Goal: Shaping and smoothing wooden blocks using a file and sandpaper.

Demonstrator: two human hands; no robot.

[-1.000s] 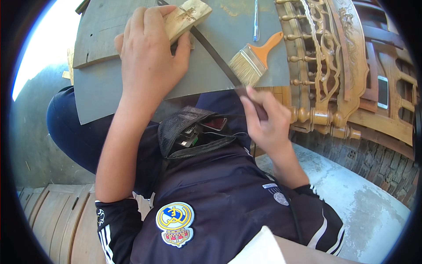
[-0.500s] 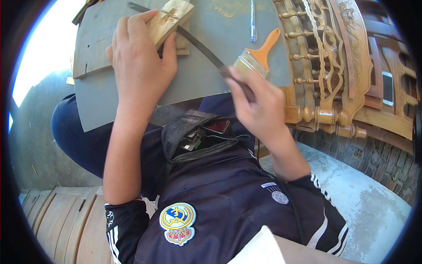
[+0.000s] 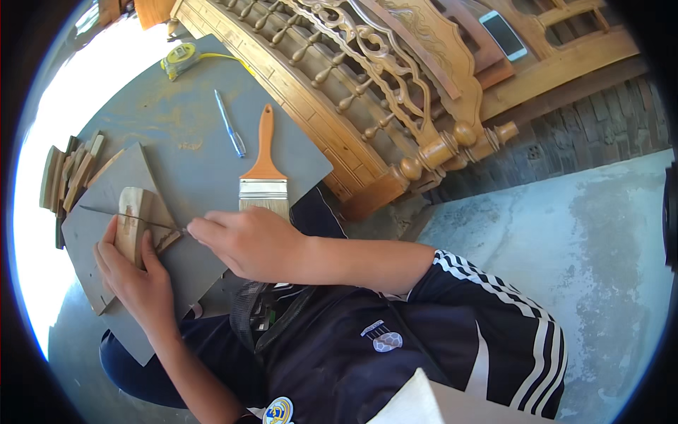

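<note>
My left hand (image 3: pixel 141 286) grips a pale wooden block (image 3: pixel 129 244), thumb on one side and fingers on the other. The block stands over a flat board (image 3: pixel 85 230) on the grey tabletop (image 3: pixel 300 152). Across the block's upper part lies a long, thin, dark file (image 3: pixel 102 211), seen nearly edge-on. My right hand (image 3: pixel 251 244) is closed around the file's near end, and the fingers hide the handle. Just beyond that hand lies a paintbrush (image 3: pixel 265 141) with an orange-brown handle, its bristles partly covered by my knuckles.
A blue-and-clear pen (image 3: pixel 229 124) and a yellow tape measure (image 3: pixel 181 60) lie farther back. Several wood strips (image 3: pixel 81 169) are piled at the left. Carved wooden furniture (image 3: pixel 353 39) borders the table's right, with a phone (image 3: pixel 503 34) on it. A black mesh pouch (image 3: pixel 244 314) sits at my waist.
The view has swung to the right, so the table and my hands appear farther left and lower. The tape measure and wood strips have come into sight. Both hands keep their holds.
</note>
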